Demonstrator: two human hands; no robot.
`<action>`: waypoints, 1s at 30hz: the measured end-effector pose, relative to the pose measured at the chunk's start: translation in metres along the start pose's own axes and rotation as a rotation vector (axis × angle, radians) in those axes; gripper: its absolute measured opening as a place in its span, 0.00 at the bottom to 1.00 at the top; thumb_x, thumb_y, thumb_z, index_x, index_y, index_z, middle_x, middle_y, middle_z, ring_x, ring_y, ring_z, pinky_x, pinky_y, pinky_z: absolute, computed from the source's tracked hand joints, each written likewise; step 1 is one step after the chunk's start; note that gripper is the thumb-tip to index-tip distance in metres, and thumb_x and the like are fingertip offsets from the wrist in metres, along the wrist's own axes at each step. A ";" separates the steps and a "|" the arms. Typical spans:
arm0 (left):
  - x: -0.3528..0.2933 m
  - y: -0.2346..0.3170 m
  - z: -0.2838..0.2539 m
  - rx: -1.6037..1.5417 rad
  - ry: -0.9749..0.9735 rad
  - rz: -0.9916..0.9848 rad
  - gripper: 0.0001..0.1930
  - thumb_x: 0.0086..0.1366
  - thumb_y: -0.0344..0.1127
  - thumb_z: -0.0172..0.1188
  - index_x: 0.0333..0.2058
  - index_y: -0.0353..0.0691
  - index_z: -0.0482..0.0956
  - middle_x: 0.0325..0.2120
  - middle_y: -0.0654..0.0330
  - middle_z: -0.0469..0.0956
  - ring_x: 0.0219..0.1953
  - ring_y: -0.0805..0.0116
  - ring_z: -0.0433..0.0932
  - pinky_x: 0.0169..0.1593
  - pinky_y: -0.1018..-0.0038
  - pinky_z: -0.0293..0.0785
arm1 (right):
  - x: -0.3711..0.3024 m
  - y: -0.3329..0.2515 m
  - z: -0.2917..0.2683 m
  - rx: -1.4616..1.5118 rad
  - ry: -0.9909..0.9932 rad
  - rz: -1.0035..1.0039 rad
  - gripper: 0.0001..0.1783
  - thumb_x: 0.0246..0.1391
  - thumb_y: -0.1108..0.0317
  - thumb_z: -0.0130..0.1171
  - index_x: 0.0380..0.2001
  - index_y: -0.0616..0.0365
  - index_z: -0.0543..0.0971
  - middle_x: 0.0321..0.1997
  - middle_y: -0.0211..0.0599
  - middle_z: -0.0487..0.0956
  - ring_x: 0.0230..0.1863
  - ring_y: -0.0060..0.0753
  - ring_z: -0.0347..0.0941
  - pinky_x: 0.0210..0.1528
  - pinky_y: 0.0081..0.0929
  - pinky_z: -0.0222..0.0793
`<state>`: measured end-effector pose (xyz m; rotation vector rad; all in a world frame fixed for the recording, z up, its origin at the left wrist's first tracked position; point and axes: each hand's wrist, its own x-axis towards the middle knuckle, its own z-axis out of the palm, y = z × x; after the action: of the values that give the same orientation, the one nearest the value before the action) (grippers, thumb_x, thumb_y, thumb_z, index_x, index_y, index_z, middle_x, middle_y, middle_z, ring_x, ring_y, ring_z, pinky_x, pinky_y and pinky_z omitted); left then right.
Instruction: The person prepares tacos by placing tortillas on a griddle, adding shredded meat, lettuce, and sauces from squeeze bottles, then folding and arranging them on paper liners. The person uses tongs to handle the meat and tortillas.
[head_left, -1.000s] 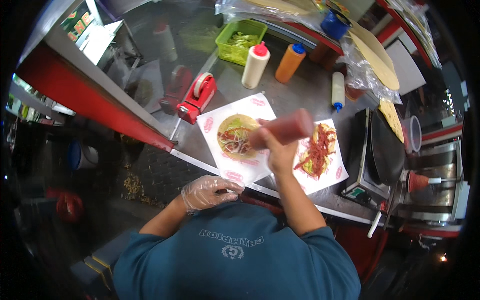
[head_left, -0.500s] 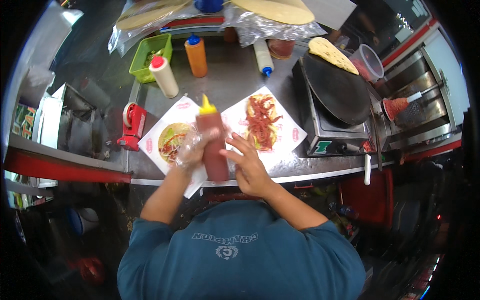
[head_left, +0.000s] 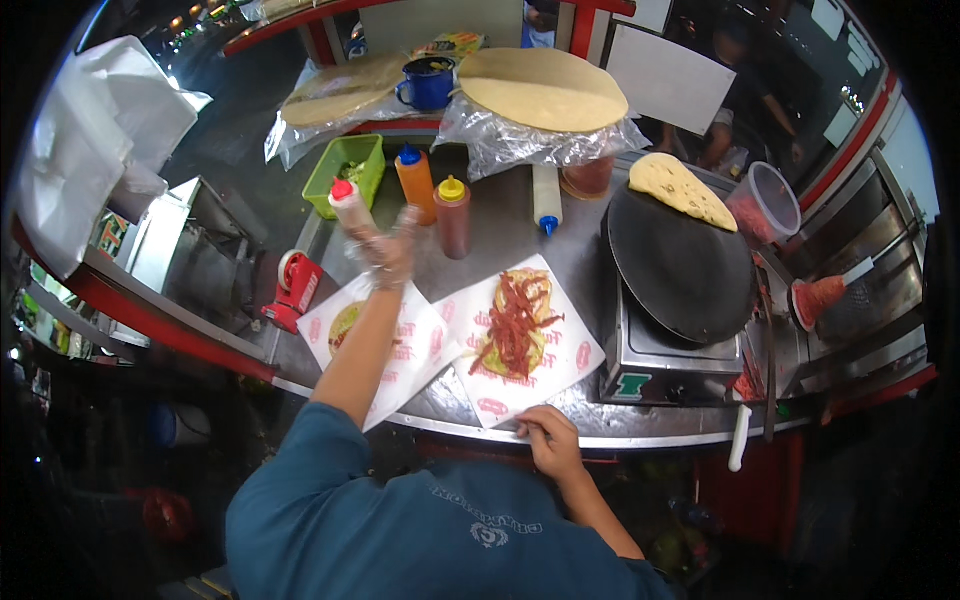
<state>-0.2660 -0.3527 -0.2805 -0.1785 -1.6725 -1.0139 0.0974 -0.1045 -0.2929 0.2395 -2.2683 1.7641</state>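
Observation:
My left hand (head_left: 388, 250), in a clear plastic glove, reaches over the counter with its fingers apart. It is at the red-capped white squeeze bottle (head_left: 350, 204) and partly hides its lower end; I see no grip round it. A red sauce bottle (head_left: 453, 222) with a yellow cap stands upright just beyond. My right hand (head_left: 553, 440) rests at the counter's near edge, fingers curled, beside a paper sheet (head_left: 568, 345). On that sheet lies a flatbread topped with reddish meat strips (head_left: 515, 325). My left forearm partly covers another filled flatbread (head_left: 343, 322) on its paper (head_left: 412, 335).
A black griddle (head_left: 680, 265) with a folded flatbread (head_left: 682, 190) stands right, a white-handled knife (head_left: 740, 438) near it. A red tape dispenser (head_left: 293, 290), green basket (head_left: 372, 172), orange bottle (head_left: 416, 182) and blue-capped bottle (head_left: 547, 195) surround the work area. Round flatbreads (head_left: 543, 88) lie behind.
The yellow-capped sauce bottle has left my hands and stands at the back. My left hand has moved forward to the white bottle; my right has drawn back to the counter edge, fingers curled.

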 end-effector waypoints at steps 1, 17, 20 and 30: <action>0.014 -0.015 -0.008 0.198 0.165 -0.098 0.51 0.55 0.58 0.79 0.68 0.36 0.63 0.66 0.41 0.70 0.67 0.44 0.71 0.67 0.48 0.67 | 0.001 -0.002 -0.001 -0.017 0.008 0.026 0.11 0.65 0.85 0.53 0.43 0.68 0.84 0.40 0.44 0.82 0.35 0.29 0.82 0.41 0.27 0.79; -0.053 0.149 -0.195 -0.185 -1.310 0.043 0.54 0.52 0.62 0.77 0.73 0.48 0.64 0.76 0.43 0.56 0.80 0.38 0.45 0.77 0.33 0.28 | 0.139 -0.087 0.005 0.954 0.483 -0.090 0.28 0.66 0.57 0.63 0.60 0.65 0.72 0.47 0.44 0.83 0.47 0.38 0.82 0.56 0.40 0.77; -0.091 0.103 -0.192 0.100 -1.280 0.187 0.48 0.55 0.56 0.73 0.72 0.49 0.66 0.75 0.42 0.57 0.79 0.37 0.49 0.75 0.26 0.28 | 0.131 -0.031 -0.018 0.412 0.467 0.245 0.26 0.61 0.68 0.69 0.59 0.65 0.73 0.51 0.41 0.83 0.47 0.34 0.82 0.55 0.35 0.77; -0.054 0.066 -0.226 0.223 -1.514 0.271 0.44 0.50 0.35 0.69 0.70 0.44 0.69 0.77 0.37 0.48 0.80 0.33 0.41 0.75 0.27 0.28 | 0.133 -0.027 -0.010 0.354 0.430 0.133 0.28 0.57 0.81 0.71 0.59 0.64 0.71 0.54 0.46 0.82 0.58 0.48 0.82 0.64 0.47 0.79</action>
<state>-0.0440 -0.4485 -0.2881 -1.2086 -2.9368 -0.3686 -0.0203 -0.0984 -0.2256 -0.2150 -1.7028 2.0421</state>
